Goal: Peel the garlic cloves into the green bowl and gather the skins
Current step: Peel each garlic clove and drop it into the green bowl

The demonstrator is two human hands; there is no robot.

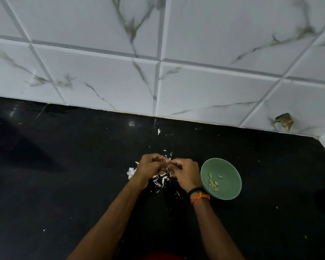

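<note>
My left hand [150, 167] and my right hand [186, 172] meet fingertip to fingertip above the black counter, both pinching a small garlic clove [167, 161] that is mostly hidden by the fingers. White garlic skins [161, 180] lie scattered on the counter under and around the hands. Part of a garlic bulb [131, 171] shows just left of my left hand. The green bowl [227, 167] stands right of my right wrist and holds several peeled cloves [213, 182].
The black counter [64, 184] runs back to a white marble-patterned tiled wall [120, 81]. A broken hole in the tile [284, 121] sits at the far right. Stray skin flakes [159, 131] lie near the wall.
</note>
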